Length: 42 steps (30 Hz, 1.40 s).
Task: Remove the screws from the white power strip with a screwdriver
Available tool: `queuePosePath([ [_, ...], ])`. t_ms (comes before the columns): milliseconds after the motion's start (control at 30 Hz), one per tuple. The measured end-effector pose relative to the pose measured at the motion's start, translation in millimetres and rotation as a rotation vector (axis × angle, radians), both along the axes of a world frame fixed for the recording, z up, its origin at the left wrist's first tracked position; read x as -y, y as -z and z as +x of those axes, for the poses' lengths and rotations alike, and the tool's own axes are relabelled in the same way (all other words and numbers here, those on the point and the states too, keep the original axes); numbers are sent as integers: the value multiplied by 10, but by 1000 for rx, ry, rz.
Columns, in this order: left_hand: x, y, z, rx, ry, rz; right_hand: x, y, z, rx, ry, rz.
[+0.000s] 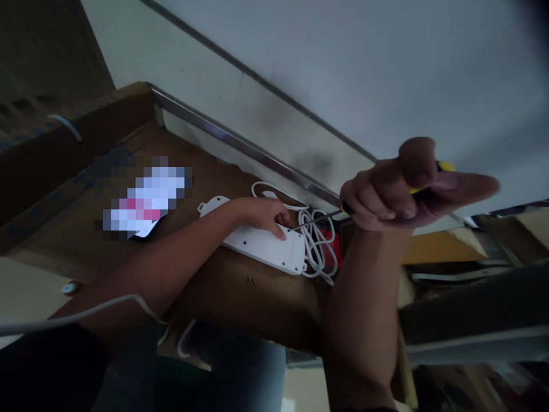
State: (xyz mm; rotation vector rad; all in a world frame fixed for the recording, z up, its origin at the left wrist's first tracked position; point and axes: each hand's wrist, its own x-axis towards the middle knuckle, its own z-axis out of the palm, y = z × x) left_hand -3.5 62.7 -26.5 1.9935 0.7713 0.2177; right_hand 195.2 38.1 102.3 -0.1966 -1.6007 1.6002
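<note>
While your left hand (pixel 263 216) holds down the white power strip (pixel 261 246), your right hand (pixel 386 197) clenches a yellow-handled screwdriver (pixel 446 166), its tip just beside that hand.

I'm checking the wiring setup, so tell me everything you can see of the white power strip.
The white power strip is long and flat, plastic-looking, with rounded ends, lying apparently underside up on a brown surface. Small round holes mark its face. A white cord lies coiled beside one end. The left hand rests on it, fingers curled over its edge, and the tip of a screwdriver shaft comes close.
</note>
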Motion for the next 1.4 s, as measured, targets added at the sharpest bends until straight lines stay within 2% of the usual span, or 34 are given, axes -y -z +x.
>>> queuePosePath([
  [67, -5, 21, 16, 2, -4, 1, 53, -23, -94, 21, 151, 25],
  [233, -10, 66, 52, 7, -25, 4, 114, -42, -295, -7, 377, 127],
  [400, 2, 48, 46, 7, -35, -5, 147, -7, -489, -43, 901, 108],
  [467, 9, 18, 41, -6, -31, 0, 163, 24, -528, -80, 995, 138],
  [500, 13, 3, 39, -9, -28, 4, 172, 37, -533, -89, 986, 144],
  [600, 20, -23, 37, -19, -25, 17, 169, 65, -485, -95, 838, 131],
  [733, 16, -6, 34, -14, -21, 29, 9, 112, -244, -366, 678, 18],
  [800, 11, 12, 30, -5, -19, 32, -95, 141, -80, -218, 432, -117],
  [867, 8, 24, 25, 7, -21, 35, -148, 153, 42, -187, 135, -103],
  [933, 8, 29, 21, 19, -16, 36, -128, 133, 78, -132, 8, -95],
  [1000, 10, 25, 20, 18, -16, 20, -71, 88, 35, -68, -91, -16],
  [1100, 17, 12, 24, 0, -32, -6, -47, 42, -76, -6, -151, 151],
  [1233, 30, -17, 24, -3, -44, 2, -172, 83, -169, -119, -165, 280],
  [1300, 41, -36, 12, -12, -42, 26, -202, 103, -210, -118, -89, 290],
  [1400, 55, -50, -16, -38, -44, 52, -140, 91, -297, -54, 167, 238],
])
